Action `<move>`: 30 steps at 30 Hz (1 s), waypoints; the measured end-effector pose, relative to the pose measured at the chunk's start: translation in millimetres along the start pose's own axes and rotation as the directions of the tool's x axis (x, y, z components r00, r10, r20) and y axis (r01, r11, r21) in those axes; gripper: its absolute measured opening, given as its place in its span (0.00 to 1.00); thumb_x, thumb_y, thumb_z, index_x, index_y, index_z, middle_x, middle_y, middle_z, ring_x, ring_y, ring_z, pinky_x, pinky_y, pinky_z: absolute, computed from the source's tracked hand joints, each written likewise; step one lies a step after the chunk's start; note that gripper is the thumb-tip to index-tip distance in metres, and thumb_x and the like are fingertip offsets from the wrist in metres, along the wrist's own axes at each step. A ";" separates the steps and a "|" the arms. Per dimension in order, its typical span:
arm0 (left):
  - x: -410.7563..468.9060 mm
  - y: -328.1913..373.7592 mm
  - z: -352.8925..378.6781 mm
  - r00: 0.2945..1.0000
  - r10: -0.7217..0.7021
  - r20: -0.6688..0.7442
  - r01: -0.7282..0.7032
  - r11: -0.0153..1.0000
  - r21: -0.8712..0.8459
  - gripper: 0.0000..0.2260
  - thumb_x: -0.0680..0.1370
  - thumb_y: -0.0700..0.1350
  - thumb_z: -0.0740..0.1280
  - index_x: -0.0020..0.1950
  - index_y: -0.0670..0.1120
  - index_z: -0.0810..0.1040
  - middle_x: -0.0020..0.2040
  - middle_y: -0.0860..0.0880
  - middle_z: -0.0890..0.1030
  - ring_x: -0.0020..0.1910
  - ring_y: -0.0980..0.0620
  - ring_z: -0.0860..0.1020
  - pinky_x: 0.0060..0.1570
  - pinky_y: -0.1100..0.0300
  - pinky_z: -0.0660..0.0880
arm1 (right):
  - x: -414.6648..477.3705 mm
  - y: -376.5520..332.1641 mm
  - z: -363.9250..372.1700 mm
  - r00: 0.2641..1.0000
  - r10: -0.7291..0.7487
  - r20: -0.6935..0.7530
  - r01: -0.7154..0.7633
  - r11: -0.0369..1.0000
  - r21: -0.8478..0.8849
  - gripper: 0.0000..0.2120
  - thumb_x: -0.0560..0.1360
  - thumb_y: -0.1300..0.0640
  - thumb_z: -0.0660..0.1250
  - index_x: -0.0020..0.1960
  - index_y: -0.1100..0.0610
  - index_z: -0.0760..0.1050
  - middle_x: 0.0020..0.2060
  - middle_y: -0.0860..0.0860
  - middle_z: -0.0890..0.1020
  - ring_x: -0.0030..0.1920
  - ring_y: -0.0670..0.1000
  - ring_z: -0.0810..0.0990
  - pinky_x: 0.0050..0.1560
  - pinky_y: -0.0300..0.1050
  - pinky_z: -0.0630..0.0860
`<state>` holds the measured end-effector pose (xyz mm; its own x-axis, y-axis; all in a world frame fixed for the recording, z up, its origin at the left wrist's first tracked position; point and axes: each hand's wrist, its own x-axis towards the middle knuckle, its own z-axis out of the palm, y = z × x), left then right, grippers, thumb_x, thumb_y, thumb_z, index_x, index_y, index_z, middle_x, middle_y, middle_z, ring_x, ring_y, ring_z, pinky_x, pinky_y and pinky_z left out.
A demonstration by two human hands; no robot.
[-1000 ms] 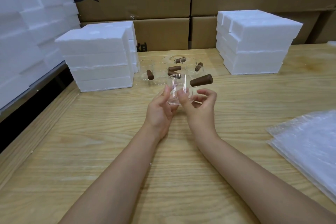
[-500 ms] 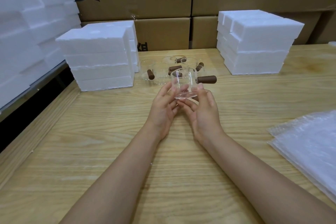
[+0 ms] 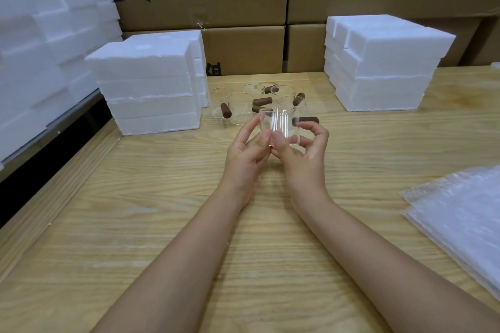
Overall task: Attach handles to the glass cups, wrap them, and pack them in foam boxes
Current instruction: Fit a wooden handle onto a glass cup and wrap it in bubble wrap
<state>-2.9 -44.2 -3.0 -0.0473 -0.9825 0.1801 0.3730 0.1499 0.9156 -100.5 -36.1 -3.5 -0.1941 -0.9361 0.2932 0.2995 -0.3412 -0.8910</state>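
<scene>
A clear glass cup (image 3: 280, 126) with a brown wooden handle (image 3: 307, 120) sticking out to its right is held above the wooden table (image 3: 162, 211). My left hand (image 3: 247, 153) grips the cup's left side with fingertips. My right hand (image 3: 304, 153) holds the cup's base with the thumb, its fingers curled by the handle. Behind stand several more glass cups with brown handles (image 3: 244, 105). Two stacks of white foam boxes flank them, the left foam stack (image 3: 147, 84) and the right foam stack (image 3: 384, 62).
A pile of clear bubble-wrap bags (image 3: 460, 222) lies at the table's right edge. More foam blocks (image 3: 40, 43) are piled along the left. Cardboard cartons (image 3: 238, 3) line the back. A dark gap runs beside the table's left edge.
The cup was turned in both hands: it tilted up half a second ago and is now lower and upright. My right fingers have curled back around the handle's end.
</scene>
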 end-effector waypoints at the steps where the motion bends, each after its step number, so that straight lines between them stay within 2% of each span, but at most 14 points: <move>1: -0.5 -0.1 0.7 1.000 0.008 0.000 -0.008 1.000 -0.006 0.19 0.71 0.45 0.68 0.62 0.53 0.74 0.47 0.52 0.85 0.51 0.53 0.83 0.50 0.65 0.77 | -0.1 -0.4 -0.4 1.000 0.000 0.006 -0.001 1.000 0.017 0.19 0.72 0.60 0.72 0.54 0.47 0.65 0.48 0.56 0.72 0.40 0.49 0.82 0.45 0.40 0.80; 4: -0.9 1.6 2.0 0.999 0.041 -0.020 -0.041 0.999 -0.016 0.21 0.70 0.45 0.69 0.63 0.52 0.73 0.48 0.50 0.85 0.51 0.53 0.82 0.52 0.63 0.77 | -0.6 -3.0 -0.6 0.999 0.040 0.019 -0.042 0.994 0.096 0.16 0.73 0.57 0.71 0.54 0.48 0.66 0.49 0.58 0.74 0.42 0.50 0.82 0.52 0.48 0.79; 7: -1.5 3.5 1.9 0.999 0.032 -0.027 -0.033 0.999 -0.038 0.23 0.70 0.48 0.69 0.64 0.52 0.73 0.53 0.45 0.83 0.56 0.48 0.81 0.60 0.56 0.75 | 0.6 -5.9 -0.2 0.994 0.109 0.020 -0.110 0.974 0.198 0.12 0.76 0.56 0.68 0.54 0.48 0.68 0.51 0.59 0.77 0.42 0.51 0.82 0.53 0.48 0.79; 10: -1.9 3.4 1.5 1.000 0.013 0.000 -0.013 1.000 -0.011 0.23 0.71 0.50 0.68 0.66 0.54 0.72 0.50 0.45 0.83 0.51 0.50 0.81 0.60 0.53 0.73 | 3.6 -8.3 -0.8 0.980 0.196 0.042 -0.198 0.922 0.333 0.06 0.79 0.55 0.63 0.54 0.50 0.69 0.44 0.51 0.81 0.43 0.53 0.81 0.50 0.48 0.80; 13: -2.9 2.4 2.3 0.999 0.004 0.035 -0.006 0.999 0.042 0.24 0.70 0.51 0.73 0.65 0.56 0.73 0.50 0.45 0.84 0.52 0.50 0.80 0.58 0.53 0.73 | 5.1 -8.3 -1.3 0.961 0.271 0.063 -0.273 0.874 0.403 0.07 0.80 0.52 0.61 0.56 0.52 0.71 0.48 0.52 0.76 0.43 0.54 0.84 0.45 0.46 0.81; 17: -3.5 1.8 2.5 0.999 0.030 0.030 -0.032 0.998 0.049 0.24 0.68 0.48 0.72 0.63 0.58 0.74 0.51 0.45 0.83 0.47 0.53 0.82 0.52 0.57 0.76 | 5.8 -6.8 -2.8 0.951 0.291 0.100 -0.307 0.871 0.383 0.10 0.81 0.51 0.58 0.57 0.53 0.73 0.50 0.52 0.78 0.45 0.55 0.85 0.44 0.46 0.81; 20: -2.9 0.9 2.6 0.999 0.053 0.010 -0.054 0.997 0.046 0.24 0.67 0.47 0.72 0.63 0.58 0.74 0.51 0.45 0.83 0.44 0.54 0.82 0.46 0.60 0.78 | 7.2 -3.3 -3.9 0.960 0.266 0.084 -0.279 0.913 0.298 0.10 0.81 0.49 0.58 0.57 0.50 0.74 0.40 0.47 0.84 0.43 0.50 0.84 0.43 0.44 0.80; 21: -3.1 0.8 2.7 0.998 0.060 0.004 -0.060 0.997 0.049 0.24 0.67 0.48 0.72 0.63 0.58 0.74 0.51 0.46 0.83 0.43 0.54 0.82 0.45 0.60 0.79 | 7.5 -3.0 -4.4 0.965 0.253 0.068 -0.262 0.930 0.258 0.10 0.80 0.47 0.59 0.57 0.49 0.74 0.38 0.45 0.84 0.41 0.48 0.83 0.42 0.42 0.80; 23: -2.6 0.2 2.7 0.997 0.076 -0.018 -0.074 0.995 0.062 0.24 0.67 0.48 0.73 0.62 0.59 0.74 0.52 0.45 0.82 0.47 0.52 0.82 0.48 0.59 0.79 | 8.0 -5.0 -4.6 0.971 0.239 0.024 -0.239 0.950 0.200 0.15 0.74 0.43 0.65 0.58 0.47 0.72 0.42 0.45 0.82 0.39 0.45 0.81 0.40 0.40 0.78; 26: -2.2 -0.5 2.9 0.994 0.101 -0.045 -0.096 0.990 0.101 0.25 0.67 0.48 0.73 0.62 0.59 0.74 0.54 0.43 0.81 0.54 0.51 0.81 0.56 0.56 0.77 | 8.2 -6.4 -5.5 0.976 0.214 -0.031 -0.209 0.970 0.128 0.27 0.64 0.38 0.72 0.57 0.47 0.68 0.52 0.49 0.76 0.47 0.46 0.80 0.48 0.43 0.78; 28: -1.6 -1.9 3.3 0.993 0.107 -0.041 -0.102 0.988 0.116 0.25 0.67 0.47 0.73 0.63 0.58 0.73 0.54 0.42 0.81 0.52 0.54 0.82 0.50 0.61 0.78 | 8.1 -5.9 -5.6 0.977 0.215 -0.015 -0.211 0.969 0.130 0.27 0.64 0.41 0.75 0.56 0.49 0.67 0.52 0.50 0.76 0.50 0.49 0.79 0.56 0.50 0.76; 30: -1.5 -1.9 4.1 0.993 0.115 -0.032 -0.110 0.986 0.122 0.25 0.67 0.46 0.74 0.63 0.57 0.74 0.55 0.40 0.81 0.49 0.56 0.83 0.45 0.66 0.77 | 8.5 -5.2 -5.3 0.978 0.210 0.009 -0.209 0.966 0.153 0.25 0.62 0.45 0.74 0.54 0.50 0.68 0.48 0.49 0.78 0.50 0.51 0.78 0.61 0.54 0.73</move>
<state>-7.3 -42.6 -3.5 0.0260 -0.9618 0.2724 0.2601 0.2696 0.9272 -108.7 -41.9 1.8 -0.1184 -0.9876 0.1029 0.4729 -0.1472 -0.8687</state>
